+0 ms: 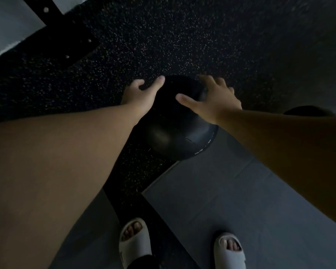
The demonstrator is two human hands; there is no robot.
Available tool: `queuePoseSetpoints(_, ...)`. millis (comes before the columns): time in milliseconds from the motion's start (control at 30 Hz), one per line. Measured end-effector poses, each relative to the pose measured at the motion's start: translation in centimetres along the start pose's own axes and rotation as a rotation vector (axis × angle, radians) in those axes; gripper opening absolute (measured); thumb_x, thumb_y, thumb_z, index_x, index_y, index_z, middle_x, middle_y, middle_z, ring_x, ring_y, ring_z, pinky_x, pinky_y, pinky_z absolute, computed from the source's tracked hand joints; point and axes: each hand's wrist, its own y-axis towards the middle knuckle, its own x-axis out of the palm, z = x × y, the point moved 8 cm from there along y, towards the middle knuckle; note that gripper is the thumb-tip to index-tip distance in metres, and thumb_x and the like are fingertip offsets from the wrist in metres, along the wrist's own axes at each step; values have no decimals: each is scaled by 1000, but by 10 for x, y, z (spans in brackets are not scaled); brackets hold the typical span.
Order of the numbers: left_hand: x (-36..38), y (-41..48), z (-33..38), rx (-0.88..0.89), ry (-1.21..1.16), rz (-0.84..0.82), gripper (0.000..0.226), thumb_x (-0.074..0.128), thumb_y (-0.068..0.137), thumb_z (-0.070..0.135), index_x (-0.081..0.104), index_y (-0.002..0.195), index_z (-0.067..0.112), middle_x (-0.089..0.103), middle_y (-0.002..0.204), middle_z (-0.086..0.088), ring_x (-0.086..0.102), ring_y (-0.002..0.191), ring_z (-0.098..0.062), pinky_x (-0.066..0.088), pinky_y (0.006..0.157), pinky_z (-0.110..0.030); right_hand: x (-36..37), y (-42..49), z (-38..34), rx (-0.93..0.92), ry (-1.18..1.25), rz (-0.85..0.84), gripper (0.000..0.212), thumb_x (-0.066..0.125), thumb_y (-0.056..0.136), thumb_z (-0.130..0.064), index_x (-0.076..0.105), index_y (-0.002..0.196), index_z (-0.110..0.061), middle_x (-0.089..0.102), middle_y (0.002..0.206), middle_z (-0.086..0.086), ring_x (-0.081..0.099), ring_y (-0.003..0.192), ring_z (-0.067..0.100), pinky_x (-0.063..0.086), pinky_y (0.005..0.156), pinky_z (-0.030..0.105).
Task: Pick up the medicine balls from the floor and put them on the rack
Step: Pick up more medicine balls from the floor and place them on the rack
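Observation:
A black medicine ball (175, 131) lies on the dark speckled rubber floor straight below me, its stitched seam facing my feet. My left hand (139, 93) is at the ball's left upper side with its fingers spread. My right hand (211, 98) is over the ball's right upper side, fingers apart, thumb across the top. Whether either palm touches the ball is hard to tell in the dim light. A second dark ball (306, 110) peeks out behind my right forearm. No rack shelf is in view.
A black metal beam with bolts (66, 35) runs across the upper left, beside a pale floor strip. Grey floor tiles (231, 200) lie near me, where my feet in white slides (134, 241) stand.

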Motion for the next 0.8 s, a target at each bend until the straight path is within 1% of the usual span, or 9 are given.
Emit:
queuePoseSetpoints(167, 8, 32, -36, -76, -57, -72, 99, 63, 83, 85, 48, 163, 28, 54, 162, -2, 55, 146, -26, 43, 105, -36, 28, 26, -3, 56, 47, -60, 121, 56, 66, -100, 20, 165, -41, 28, 169, 2, 29, 153, 41, 39, 113, 61)
queuePoseSetpoints(333, 8, 47, -68, -217, -157, -124, 129, 61, 51, 103, 50, 160, 37, 58, 160, -2, 58, 141, -31, 47, 107, -53, 56, 38, -5, 191, 150, -148, 140, 65, 57, -99, -3, 167, -46, -6, 179, 7, -3, 161, 51, 18, 124, 69)
queuePoseSetpoints(400, 12, 46, -79, -268, -186, -157, 148, 60, 34, 110, 46, 163, 38, 54, 164, -3, 55, 144, -35, 44, 106, -59, 61, 46, 2, 270, 168, -144, 143, 64, 54, -100, -7, 166, -47, -11, 178, 10, -8, 159, 56, 12, 124, 72)
queuePoseSetpoints(467, 19, 43, -90, -335, -204, -211, 164, 57, 19, 112, 42, 165, 38, 50, 168, -5, 50, 149, -40, 39, 114, -72, 62, 50, 16, 378, 227, -121, 152, 61, 43, -106, -7, 166, -47, -8, 178, 14, -1, 159, 57, 13, 125, 72)
queuePoseSetpoints(500, 23, 40, -94, -367, -218, -247, 165, 55, 18, 112, 42, 165, 38, 48, 169, -6, 47, 150, -43, 35, 115, -79, 63, 51, 22, 411, 266, -109, 158, 60, 36, -108, -5, 166, -46, -2, 178, 15, 8, 159, 55, 18, 125, 69)
queuePoseSetpoints(567, 29, 37, -100, -411, -264, -296, 158, 54, 22, 111, 45, 163, 42, 48, 169, -7, 45, 151, -45, 30, 114, -85, 66, 53, 27, 411, 328, -85, 162, 61, 30, -108, 3, 167, -44, 18, 175, 15, 29, 154, 48, 32, 122, 64)
queuePoseSetpoints(667, 32, 34, -106, -431, -356, -300, 145, 63, 19, 107, 58, 152, 48, 59, 158, -4, 54, 143, -41, 36, 115, -78, 69, 52, 28, 372, 345, -25, 159, 60, 28, -109, 19, 165, -40, 36, 165, 12, 42, 147, 43, 39, 119, 60)
queuePoseSetpoints(733, 33, 35, -109, -427, -399, -276, 144, 70, 17, 103, 63, 148, 43, 67, 147, -2, 62, 134, -37, 44, 115, -69, 68, 48, 32, 355, 378, 17, 159, 59, 26, -111, 24, 163, -40, 43, 162, 9, 45, 145, 40, 41, 118, 58)
queuePoseSetpoints(800, 28, 42, -107, -366, -449, -225, 142, 77, 21, 101, 63, 148, 41, 69, 146, 0, 66, 130, -32, 50, 114, -60, 63, 41, 34, 337, 443, 57, 157, 60, 25, -110, 27, 162, -42, 48, 159, 6, 49, 143, 38, 43, 117, 57)
